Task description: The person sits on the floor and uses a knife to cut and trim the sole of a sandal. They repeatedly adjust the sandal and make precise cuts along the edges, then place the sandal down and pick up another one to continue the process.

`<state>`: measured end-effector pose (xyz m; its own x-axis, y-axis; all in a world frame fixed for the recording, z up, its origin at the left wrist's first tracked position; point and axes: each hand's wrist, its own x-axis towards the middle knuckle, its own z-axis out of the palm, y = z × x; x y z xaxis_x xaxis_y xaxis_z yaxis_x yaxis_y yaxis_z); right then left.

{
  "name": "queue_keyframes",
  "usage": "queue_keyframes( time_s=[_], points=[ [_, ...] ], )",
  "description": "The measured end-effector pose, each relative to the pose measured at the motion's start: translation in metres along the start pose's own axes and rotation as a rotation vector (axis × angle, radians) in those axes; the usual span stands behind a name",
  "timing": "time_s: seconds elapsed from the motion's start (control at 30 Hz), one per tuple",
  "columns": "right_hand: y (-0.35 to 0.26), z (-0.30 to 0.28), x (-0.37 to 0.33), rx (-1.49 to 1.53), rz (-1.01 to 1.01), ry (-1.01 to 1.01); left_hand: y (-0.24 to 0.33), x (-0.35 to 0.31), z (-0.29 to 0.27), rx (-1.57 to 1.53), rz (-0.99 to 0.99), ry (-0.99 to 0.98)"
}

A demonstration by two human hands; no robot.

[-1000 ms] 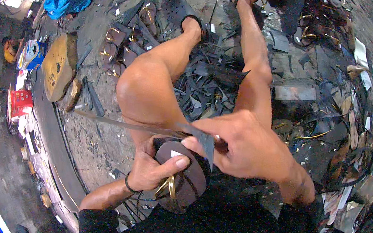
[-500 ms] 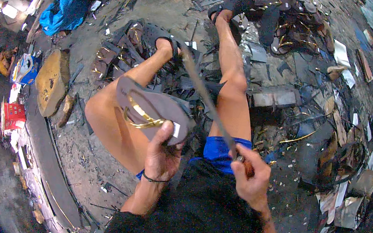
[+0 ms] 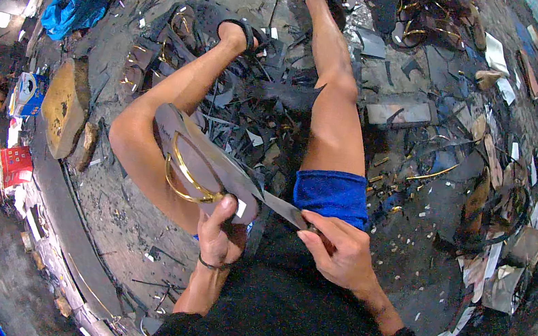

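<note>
1. I have one sandal (image 3: pixel 203 172) in hand, just left of the frame's centre, tilted, its toe end toward the upper left. It is greyish brown, with one forked gold strap (image 3: pixel 193 196), one white label (image 3: pixel 240 208) at the heel and a small dark print at the toe; a paler grey layer shows along its right edge.
2. Two hands are in my view. The left hand (image 3: pixel 221 240) pinches the heel: thumb pressed on top beside the label, other fingers beneath and mostly hidden.
3. The right hand (image 3: pixel 340 250), right of centre, has thumb and fingers closed on one knife (image 3: pixel 285 210). Its grey blade meets the sandal's right edge near the heel; I cannot tell where the far end lies.
4. Around these I count two bare legs (image 3: pixel 334 122), two black shoes (image 3: pixel 253 38) at the top, blue shorts (image 3: pixel 330 194) and a black shirt (image 3: pixel 303 317) at the bottom.
5. Dark scraps (image 3: pixel 260 108) lie between the legs, too many to count.
6. More gold-strapped sandals (image 3: pixel 433 26) are heaped upper right; their number is unclear.
7. Leftward: one wooden block (image 3: pixel 64 108), one blue cloth (image 3: pixel 78 0) above it, and two boxes, one blue (image 3: pixel 30 93), one red (image 3: pixel 14 163).
</note>
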<state>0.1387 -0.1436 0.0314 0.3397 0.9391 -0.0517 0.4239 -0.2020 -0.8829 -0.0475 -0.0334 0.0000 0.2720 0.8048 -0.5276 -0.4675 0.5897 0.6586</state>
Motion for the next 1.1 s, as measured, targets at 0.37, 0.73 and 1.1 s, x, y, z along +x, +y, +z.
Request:
queue_keyframes(
  time_s=[0.37,0.73,1.1],
  points=[
    [-0.019,0.053,0.053,0.064,-0.127,-0.11,-0.01,-0.014,-0.038,0.01,0.064,0.07],
    [-0.009,0.033,0.022,0.059,0.02,-0.194,0.0,-0.017,-0.01,0.038,0.066,0.272],
    [0.026,0.134,0.12,0.0,-0.284,0.102,0.001,-0.018,-0.006,-0.083,0.073,0.262]
  ],
)
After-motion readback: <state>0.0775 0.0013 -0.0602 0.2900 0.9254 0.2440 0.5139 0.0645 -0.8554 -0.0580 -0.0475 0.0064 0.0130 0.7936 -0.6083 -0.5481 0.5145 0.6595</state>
